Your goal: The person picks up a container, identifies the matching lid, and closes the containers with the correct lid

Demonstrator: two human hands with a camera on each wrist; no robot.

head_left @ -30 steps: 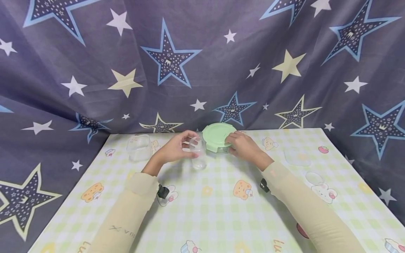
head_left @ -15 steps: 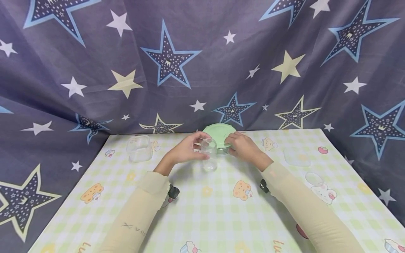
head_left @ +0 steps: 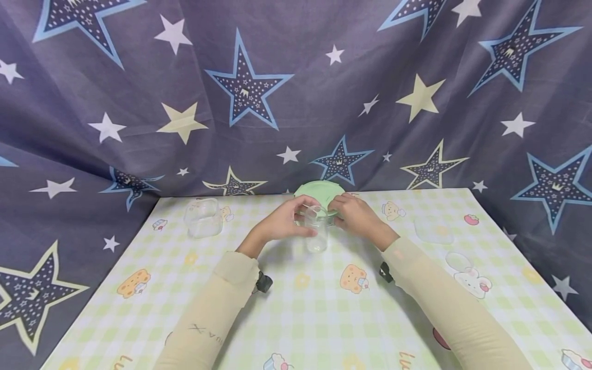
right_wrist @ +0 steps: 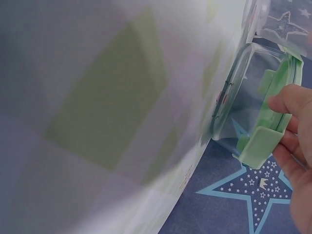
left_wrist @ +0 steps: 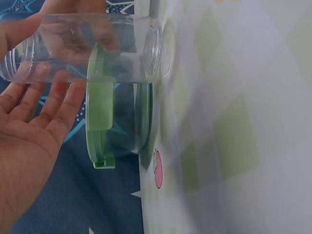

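A clear cylindrical jar [head_left: 316, 236] stands upright in my left hand [head_left: 283, 222], with the thumb and fingers around its upper part. In the left wrist view, the base of the jar [left_wrist: 112, 46] is close over the tablecloth. Right behind it is a round clear food container [right_wrist: 234, 97] with a green clip lid [head_left: 321, 191]. My right hand [head_left: 358, 216] pinches the lid's right edge; in the right wrist view the thumb lies on the rim beside a side clip [right_wrist: 263, 146], with fingers beyond it. The jar overlaps the container in the head view.
A clear square-looking container [head_left: 204, 221] stands at the back left of the table. On the right lie a flat clear lid-like piece [head_left: 433, 232] and a thin clear round disc [head_left: 459, 262]. A star-patterned curtain [head_left: 277, 144] hangs directly behind the table's back edge.
My left hand has moved right with the jar, from beside the green-lidded container to in front of it. My right hand stays at the lid's edge.
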